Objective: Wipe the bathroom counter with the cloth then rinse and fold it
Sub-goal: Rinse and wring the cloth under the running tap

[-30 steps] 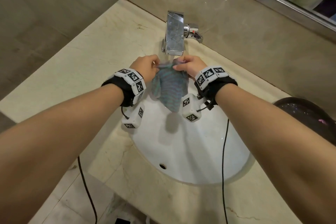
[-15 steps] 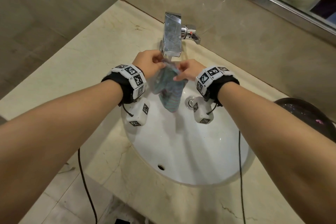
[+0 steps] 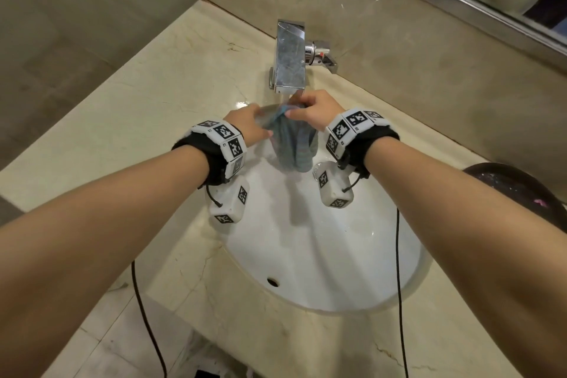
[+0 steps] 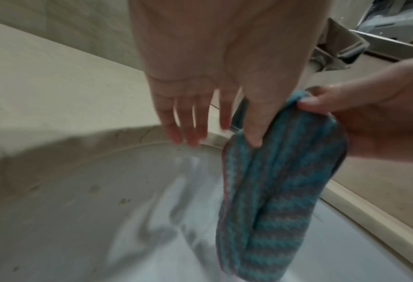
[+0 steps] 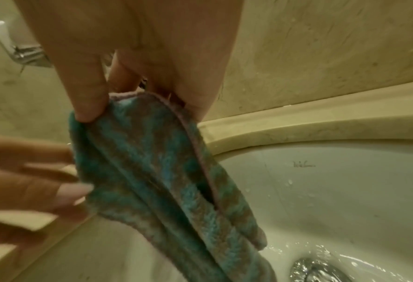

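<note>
Cloth (image 3: 295, 144), striped teal, hangs bunched under our faucet (image 3: 290, 61), over the white basin (image 3: 322, 255) set in the bench (image 3: 122, 107). Our right hand (image 3: 316, 112) pinches its top edge; our left hand (image 3: 250, 126) touches its side, fingers (image 4: 188, 124) apparently straight, though blurred.

Both forearms bare, each wrist has a black strap (image 3: 196, 147) with white blocks covered in black square markers, white camera cube (image 3: 228, 204) underneath, thin black cable (image 3: 398, 270) dangling.
</note>
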A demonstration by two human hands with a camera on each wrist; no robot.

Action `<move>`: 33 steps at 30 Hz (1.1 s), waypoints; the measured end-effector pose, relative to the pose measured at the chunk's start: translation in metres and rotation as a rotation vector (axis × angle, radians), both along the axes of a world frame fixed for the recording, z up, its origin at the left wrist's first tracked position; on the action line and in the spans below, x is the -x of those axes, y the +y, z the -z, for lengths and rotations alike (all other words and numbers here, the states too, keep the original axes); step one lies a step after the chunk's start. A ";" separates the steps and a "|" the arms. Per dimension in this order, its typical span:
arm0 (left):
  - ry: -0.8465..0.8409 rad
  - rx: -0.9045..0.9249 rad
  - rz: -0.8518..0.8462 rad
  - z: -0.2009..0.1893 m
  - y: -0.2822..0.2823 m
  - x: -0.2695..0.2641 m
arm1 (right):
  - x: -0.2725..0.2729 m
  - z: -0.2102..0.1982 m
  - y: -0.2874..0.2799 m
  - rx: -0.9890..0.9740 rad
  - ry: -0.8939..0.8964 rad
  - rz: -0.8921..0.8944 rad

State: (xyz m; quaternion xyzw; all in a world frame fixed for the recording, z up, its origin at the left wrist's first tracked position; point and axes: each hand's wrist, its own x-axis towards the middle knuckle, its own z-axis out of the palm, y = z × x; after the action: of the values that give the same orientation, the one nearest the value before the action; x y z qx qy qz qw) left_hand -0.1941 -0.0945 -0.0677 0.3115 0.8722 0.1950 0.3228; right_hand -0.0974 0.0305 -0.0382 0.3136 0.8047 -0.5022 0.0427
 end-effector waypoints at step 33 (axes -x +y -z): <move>0.071 -0.161 -0.079 -0.014 0.010 -0.002 | 0.008 0.001 -0.001 -0.173 -0.085 -0.081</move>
State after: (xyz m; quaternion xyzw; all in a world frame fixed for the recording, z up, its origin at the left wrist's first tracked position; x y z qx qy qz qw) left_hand -0.1920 -0.0840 -0.0538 0.3085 0.8763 0.2659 0.2575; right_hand -0.1055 0.0294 -0.0390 0.3044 0.8546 -0.4148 0.0696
